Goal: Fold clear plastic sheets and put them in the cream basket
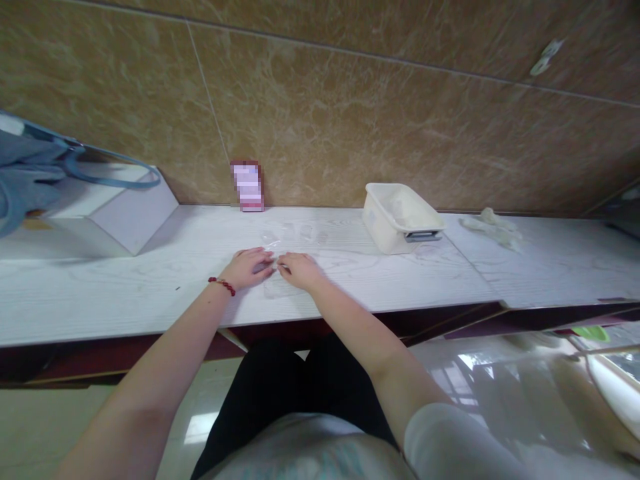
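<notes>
My left hand (pixel 249 267) and my right hand (pixel 300 270) rest close together on the white wood-grain tabletop (pixel 125 293), fingertips nearly meeting. Between and just beyond them lies a thin sheet of clear plastic film (pixel 285 235), hard to make out against the white surface. Both hands seem to pinch or press its near edge, though the grip is too small to tell for sure. A red bead bracelet (pixel 223 285) circles my left wrist.
A cream plastic tub (pixel 400 217) with a dark clip stands to the right. A crumpled pale cloth (pixel 493 225) lies further right. A white box (pixel 120 213) with a blue-grey bag (pixel 30 177) sits at left. A small pink packet (pixel 247 187) leans on the brown tiled wall.
</notes>
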{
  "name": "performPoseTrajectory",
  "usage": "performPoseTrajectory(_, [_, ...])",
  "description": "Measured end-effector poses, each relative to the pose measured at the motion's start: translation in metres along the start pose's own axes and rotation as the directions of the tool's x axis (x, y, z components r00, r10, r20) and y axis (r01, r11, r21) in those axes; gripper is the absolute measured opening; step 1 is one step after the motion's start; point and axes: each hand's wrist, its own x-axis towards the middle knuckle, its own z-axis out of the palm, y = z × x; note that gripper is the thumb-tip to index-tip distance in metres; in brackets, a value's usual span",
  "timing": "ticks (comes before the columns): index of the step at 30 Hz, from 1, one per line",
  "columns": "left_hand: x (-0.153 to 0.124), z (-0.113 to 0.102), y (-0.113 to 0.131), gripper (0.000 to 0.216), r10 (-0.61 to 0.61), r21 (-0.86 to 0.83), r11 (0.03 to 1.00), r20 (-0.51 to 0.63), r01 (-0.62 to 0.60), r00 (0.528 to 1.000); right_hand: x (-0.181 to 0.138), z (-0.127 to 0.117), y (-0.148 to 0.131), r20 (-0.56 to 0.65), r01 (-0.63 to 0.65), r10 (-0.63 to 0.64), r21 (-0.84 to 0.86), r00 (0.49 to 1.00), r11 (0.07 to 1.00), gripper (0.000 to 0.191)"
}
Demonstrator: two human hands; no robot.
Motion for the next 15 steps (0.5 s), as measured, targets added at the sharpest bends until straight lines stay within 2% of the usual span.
performPoseTrajectory(9, [-0.0034,-0.005,0.0027,0.063,-0.067,0.062,0.996,0.083,0.062,0.994,-0.0016,-0.0049,0.0041,0.017,-0.033,0.033,0.006,0.999,0.999,0.025])
performPoseTrajectory(15, [-0.004,-0.0059,0.0037,0.071,-0.068,0.141,0.988,0.088,0.055,0.994,-0.0028,-0.0091,0.0048,0.03,-0.034,0.034,0.001,0.999,0.999,0.027])
